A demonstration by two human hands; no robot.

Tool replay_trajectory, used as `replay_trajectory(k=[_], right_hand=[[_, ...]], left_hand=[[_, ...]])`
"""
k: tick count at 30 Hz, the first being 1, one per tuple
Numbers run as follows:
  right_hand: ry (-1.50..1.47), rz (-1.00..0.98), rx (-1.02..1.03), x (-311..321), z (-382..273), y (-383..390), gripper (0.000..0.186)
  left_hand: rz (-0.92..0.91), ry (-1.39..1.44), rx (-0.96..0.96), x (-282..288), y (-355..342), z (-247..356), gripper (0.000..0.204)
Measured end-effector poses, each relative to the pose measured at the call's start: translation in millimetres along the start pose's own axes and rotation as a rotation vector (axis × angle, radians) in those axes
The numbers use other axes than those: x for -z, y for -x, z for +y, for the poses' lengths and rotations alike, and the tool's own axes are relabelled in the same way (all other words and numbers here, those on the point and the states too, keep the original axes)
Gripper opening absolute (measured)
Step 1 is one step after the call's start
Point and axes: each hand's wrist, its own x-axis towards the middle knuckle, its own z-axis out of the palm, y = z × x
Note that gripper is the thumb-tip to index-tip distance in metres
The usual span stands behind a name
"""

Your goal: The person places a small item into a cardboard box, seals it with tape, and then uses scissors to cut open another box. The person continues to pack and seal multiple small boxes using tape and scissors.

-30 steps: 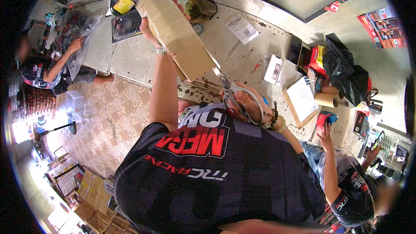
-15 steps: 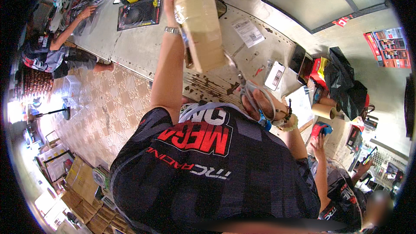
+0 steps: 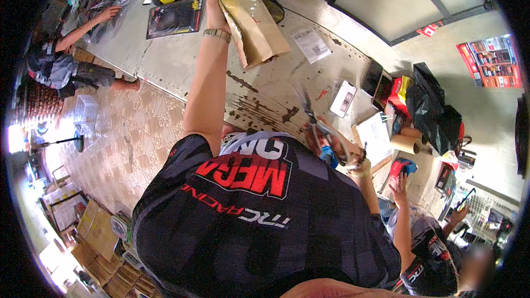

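A long brown cardboard box with glossy tape on it is tilted above the worktable. My left hand is closed on its left edge, the arm stretched out. The near end of the box looks loose, with a flap edge along its left side. Close to my body, my right hand is closed around the handles of a pair of scissors. Their blades point away over the worn tabletop, blurred by motion and apart from the box. On the table to the right of the box lies a white printed label sheet.
The pale metal table has peeling patches. A phone with a lit screen lies on the right, near papers and a cardboard tube. A black packaged part lies far left. Co-workers are at both sides.
My left hand has shifted slightly left and down. The near end of the box has swung up and to the right. The scissors now stand apart from the box.
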Motion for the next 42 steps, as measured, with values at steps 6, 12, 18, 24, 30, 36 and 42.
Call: replay_trajectory(k=[6, 12, 18, 24, 30, 36, 42], right_hand=[[0.054, 0.189, 0.119, -15.8, -12.5, -51.3, 0.100], [0.071, 0.217, 0.112, -19.8, -20.1, -62.4, 0.075], [0.501, 0.522, 0.119, -34.2, -23.7, -59.8, 0.044], [0.032, 0.433, 0.087, -57.7, -68.2, -42.4, 0.045], [-0.305, 0.372, 0.062, -64.9, -67.7, -52.2, 0.052], [-0.304, 0.122, -0.015, -24.4, -44.6, -37.6, 0.070], [-0.366, 0.077, 0.079, -29.5, -40.3, -14.7, 0.093]], left_hand=[[-0.035, -0.138, -0.012, -9.9, 19.4, -28.1, 0.049], [-0.048, -0.180, 0.060, -11.5, 26.3, -27.7, 0.051], [-0.047, -0.223, 0.020, -10.0, 23.4, -21.1, 0.055], [-0.310, -0.092, -0.035, -25.5, 41.2, 5.6, 0.077], [-0.698, 0.740, 0.074, -42.2, 50.4, -42.2, 0.090], [-0.594, 0.418, 0.321, -14.4, 36.4, -43.0, 0.079], [-0.317, 0.234, 0.226, -2.4, 23.6, -38.0, 0.070]])
